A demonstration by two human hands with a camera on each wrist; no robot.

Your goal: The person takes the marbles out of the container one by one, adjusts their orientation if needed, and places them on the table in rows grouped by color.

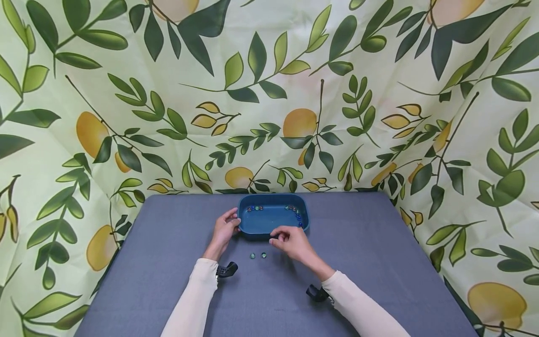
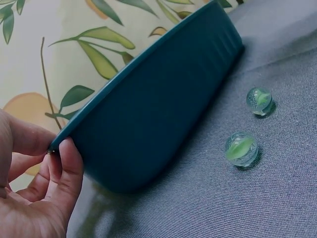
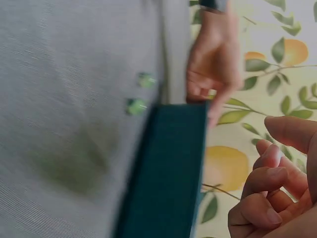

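Note:
A dark blue oblong basin (image 1: pixel 273 234) stands near the table's far edge. Inside it lie several coloured marbles, one group (image 1: pixel 254 208) toward the left wall and another (image 1: pixel 298 216) along the right. My left hand (image 1: pixel 224 231) grips the basin's left end; in the left wrist view, thumb and fingers (image 2: pixel 69 163) pinch its rim. Over the front right of the basin hovers my right hand (image 1: pixel 294 242), fingers loosely bent, with nothing visible between thumb and forefinger in the right wrist view. Two clear marbles with green swirls, a left one (image 1: pixel 252 255) and a right one (image 1: pixel 264 255), lie on the cloth before the basin.
Grey cloth covers the table (image 1: pixel 168 281). A leaf-and-fruit patterned curtain (image 1: pixel 261 107) rises behind it and along both sides. Black wrist cameras, one on the left wrist (image 1: pixel 227 269) and one on the right (image 1: pixel 316 293), stick out beneath the pale sleeves.

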